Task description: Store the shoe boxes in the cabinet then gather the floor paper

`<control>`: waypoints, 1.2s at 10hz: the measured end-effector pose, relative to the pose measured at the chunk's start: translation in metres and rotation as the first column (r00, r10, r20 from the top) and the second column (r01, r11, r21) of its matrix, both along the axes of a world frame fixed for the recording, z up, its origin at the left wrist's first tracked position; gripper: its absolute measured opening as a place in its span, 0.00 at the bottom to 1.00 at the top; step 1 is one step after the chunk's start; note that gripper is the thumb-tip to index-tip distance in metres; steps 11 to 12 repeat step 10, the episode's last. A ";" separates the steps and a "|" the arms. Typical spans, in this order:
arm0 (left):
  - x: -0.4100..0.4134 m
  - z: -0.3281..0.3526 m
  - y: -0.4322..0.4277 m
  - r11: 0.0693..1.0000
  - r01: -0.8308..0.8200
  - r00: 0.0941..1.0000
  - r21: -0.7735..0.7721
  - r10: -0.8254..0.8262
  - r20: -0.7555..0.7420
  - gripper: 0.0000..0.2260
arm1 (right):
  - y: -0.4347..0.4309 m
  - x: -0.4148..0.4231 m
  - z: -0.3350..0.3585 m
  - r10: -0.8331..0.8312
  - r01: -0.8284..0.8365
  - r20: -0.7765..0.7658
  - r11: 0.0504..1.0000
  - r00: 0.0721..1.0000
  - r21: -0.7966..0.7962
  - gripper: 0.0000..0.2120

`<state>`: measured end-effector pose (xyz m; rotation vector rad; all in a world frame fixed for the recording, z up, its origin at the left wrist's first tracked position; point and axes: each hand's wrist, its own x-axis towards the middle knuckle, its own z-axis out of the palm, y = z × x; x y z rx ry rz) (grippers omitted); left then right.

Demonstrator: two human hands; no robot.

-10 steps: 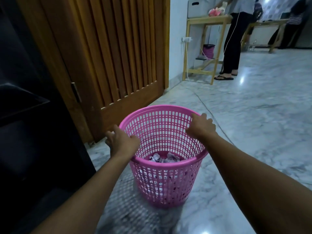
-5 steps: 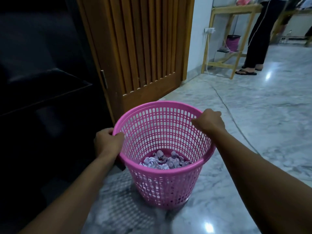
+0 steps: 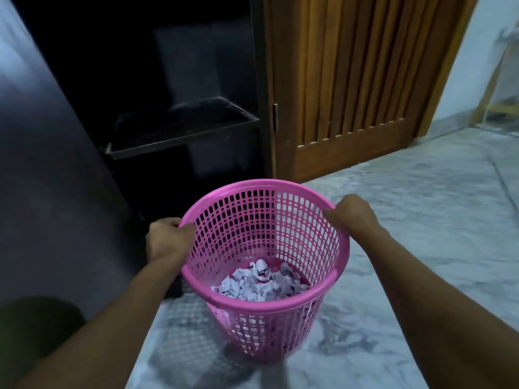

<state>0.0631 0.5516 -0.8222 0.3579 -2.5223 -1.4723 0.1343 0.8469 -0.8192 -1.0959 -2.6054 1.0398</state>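
A pink perforated plastic basket (image 3: 280, 226) stands on the marble floor in front of me. Crumpled white paper (image 3: 259, 282) lies at its bottom. My left hand (image 3: 165, 240) grips the basket's left rim. My right hand (image 3: 351, 214) is closed on the right rim. Behind the basket is the dark open cabinet (image 3: 182, 130), with a shelf across its middle; its inside is too dark to make out any shoe boxes.
A slatted wooden door (image 3: 351, 80) stands to the right of the cabinet. A dark cabinet door panel (image 3: 42, 178) fills the left side. Grey marble floor (image 3: 435, 220) stretches to the right. A wooden table leg shows at the far right edge.
The view has swung left and down, bringing the open cabinet into the centre. Both hands went from reaching for the rim to gripping it. The standing person and table have left the view.
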 end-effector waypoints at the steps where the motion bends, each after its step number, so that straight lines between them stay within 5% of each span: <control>1: 0.000 -0.004 -0.017 0.994 -0.099 0.995 0.044 0.099 0.000 0.08 | -0.020 -0.021 -0.003 0.048 -0.050 -0.068 0.999 0.997 -0.019 0.13; 3: 0.003 -0.023 -0.040 0.956 -0.252 0.966 0.151 0.257 -0.011 0.10 | -0.045 -0.056 -0.008 0.111 -0.124 -0.179 0.990 0.978 -0.061 0.09; 6: -0.013 -0.027 -0.049 0.942 -0.275 0.959 0.194 0.282 -0.010 0.08 | -0.066 -0.088 -0.015 0.117 -0.135 -0.272 0.990 0.955 -0.050 0.12; 9: -0.035 -0.005 -0.067 0.976 -0.146 0.979 -0.163 0.166 0.118 0.12 | -0.063 -0.076 0.005 0.289 -0.289 -0.077 0.957 0.954 0.014 0.16; 10: -0.040 0.015 -0.063 0.968 0.006 0.990 -0.251 0.029 0.137 0.13 | -0.071 -0.083 0.030 0.318 -0.316 -0.181 0.948 0.931 0.039 0.21; 12: -0.040 0.015 -0.063 0.968 0.006 0.990 -0.251 0.029 0.137 0.13 | -0.071 -0.083 0.030 0.318 -0.316 -0.181 0.948 0.931 0.039 0.21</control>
